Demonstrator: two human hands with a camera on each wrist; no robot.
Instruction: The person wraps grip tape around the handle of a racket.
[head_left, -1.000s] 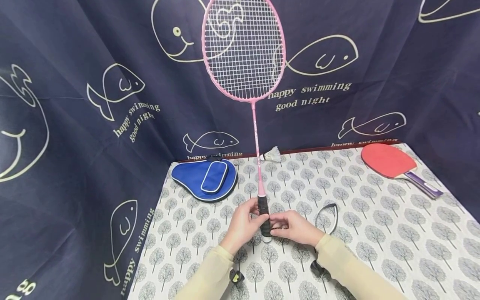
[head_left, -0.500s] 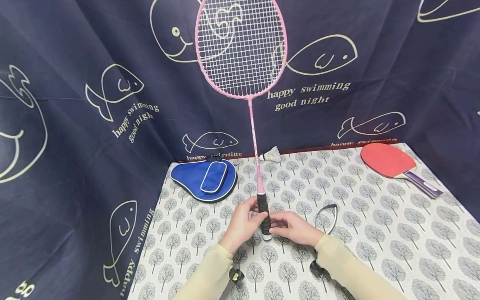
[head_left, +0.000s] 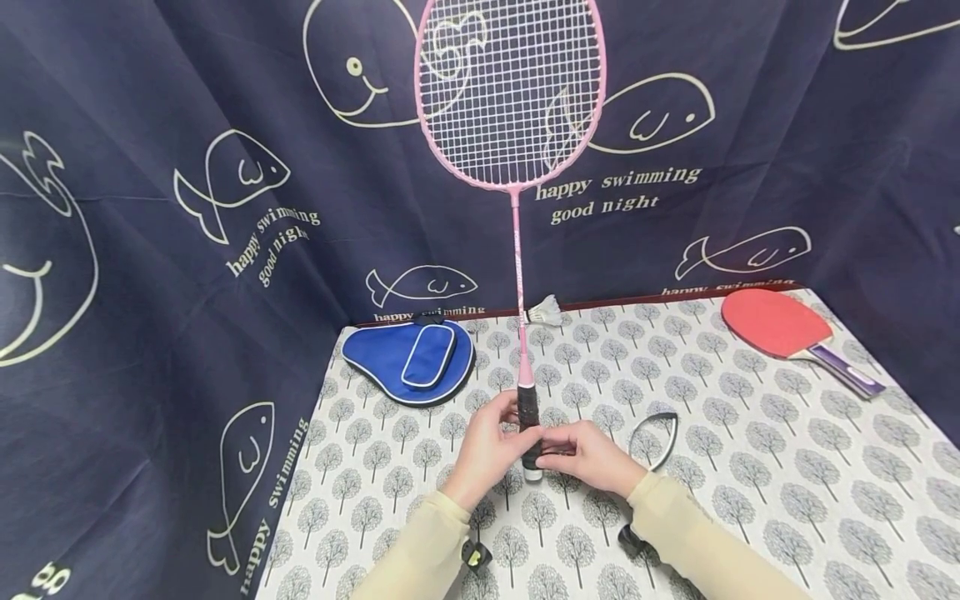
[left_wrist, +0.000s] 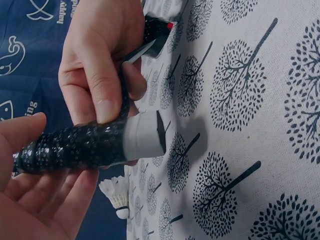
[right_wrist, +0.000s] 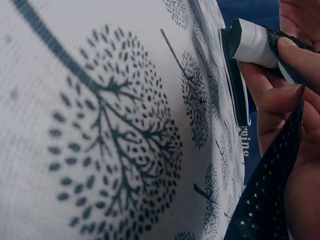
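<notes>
A pink badminton racket stands upright over the table, its handle wrapped in black grip tape. My left hand grips the handle from the left. My right hand pinches the lower handle just above the white butt end, thumb pressed on the wrap. A loose strip of perforated black tape runs past the right fingers and loops out to the right. In the left wrist view my left hand cups the wrapped part from below.
A blue paddle case lies at the table's back left, a white shuttlecock behind the racket shaft, and a red table tennis paddle at the back right. The tree-print tablecloth covers the table; dark blue curtains surround it.
The racket head has swung from leaning left to slightly right of upright. Both hands stay on the handle at nearly the same spot.
</notes>
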